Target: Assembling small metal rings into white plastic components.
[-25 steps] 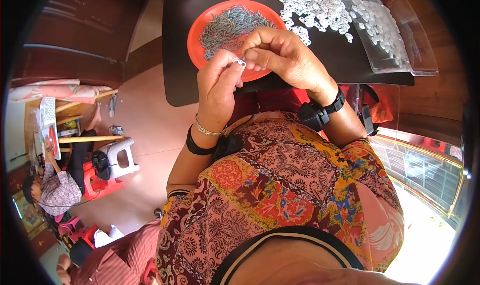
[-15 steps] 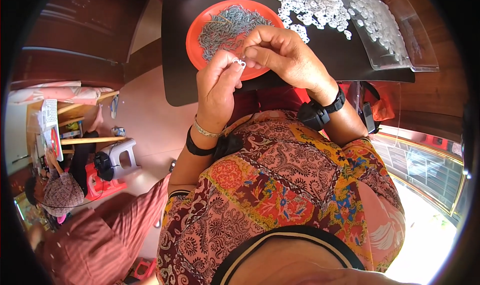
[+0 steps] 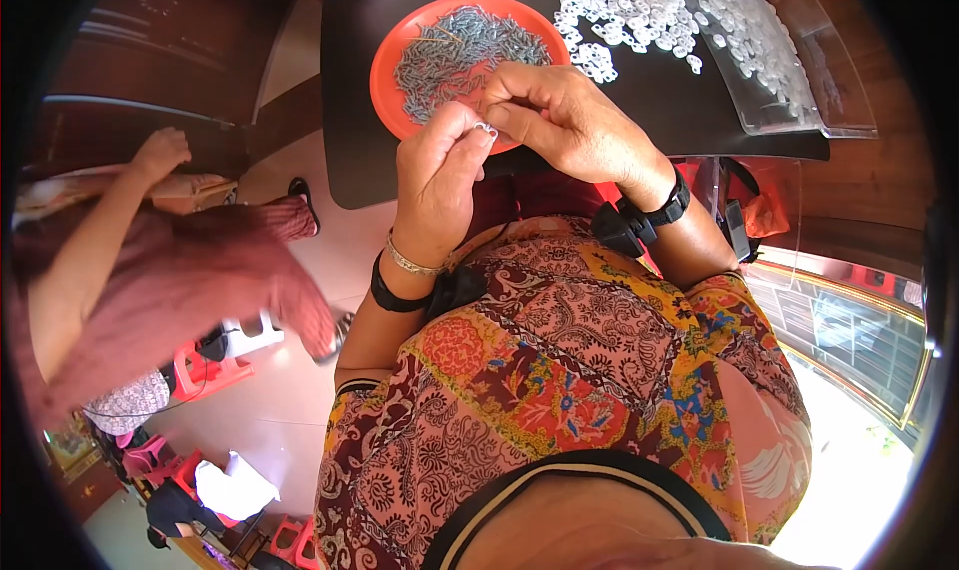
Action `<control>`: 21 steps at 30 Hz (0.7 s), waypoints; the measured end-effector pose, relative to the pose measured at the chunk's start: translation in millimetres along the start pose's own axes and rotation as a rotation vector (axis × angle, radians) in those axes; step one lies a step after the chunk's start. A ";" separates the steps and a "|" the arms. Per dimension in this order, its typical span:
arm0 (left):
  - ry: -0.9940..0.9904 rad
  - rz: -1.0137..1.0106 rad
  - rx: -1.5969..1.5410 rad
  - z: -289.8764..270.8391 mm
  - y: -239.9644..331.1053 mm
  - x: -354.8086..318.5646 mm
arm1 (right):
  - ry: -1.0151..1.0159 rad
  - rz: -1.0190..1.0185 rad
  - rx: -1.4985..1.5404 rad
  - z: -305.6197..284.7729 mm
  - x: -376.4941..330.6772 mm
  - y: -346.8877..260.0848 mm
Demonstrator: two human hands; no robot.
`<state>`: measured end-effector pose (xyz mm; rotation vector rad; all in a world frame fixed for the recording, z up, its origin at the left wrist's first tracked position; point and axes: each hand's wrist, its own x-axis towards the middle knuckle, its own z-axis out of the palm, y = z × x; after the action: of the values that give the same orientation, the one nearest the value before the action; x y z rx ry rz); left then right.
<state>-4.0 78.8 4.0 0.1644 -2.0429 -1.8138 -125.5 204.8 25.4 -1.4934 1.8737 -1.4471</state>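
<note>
My left hand (image 3: 438, 180) pinches a small white plastic clip (image 3: 486, 130) between thumb and forefinger. Close against it, my right hand (image 3: 589, 130) has its thumb and forefinger pressed together; whatever is between them is too small to make out. Both hands are over the near edge of a round orange-red plate (image 3: 384, 82), which holds many small grey metal screws (image 3: 425, 70) and a thin yellowish stick. Beyond my right hand lies a loose heap of white plastic clips (image 3: 629, 15) on the dark table (image 3: 350, 160).
A clear plastic tray (image 3: 749, 130) with more white pieces stands at the table's right. On the left a person in reddish-brown striped clothing (image 3: 180, 280) is close by, with red stools (image 3: 215, 370) and other people behind. An orange bag (image 3: 767, 215) hangs below the table at right.
The person on the left has moved forward beside the table, an arm now raised in view. My hands have barely shifted; the right fingers are slightly nearer the clip.
</note>
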 end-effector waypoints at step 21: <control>0.009 -0.059 -0.199 -5.6 -6.4 2.7 | 0.354 0.044 -0.667 -75.1 -9.8 22.5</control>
<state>-5.5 71.6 -1.2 0.1769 -1.8553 -2.0346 -190.5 248.7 34.9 -1.5006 2.7834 -1.1746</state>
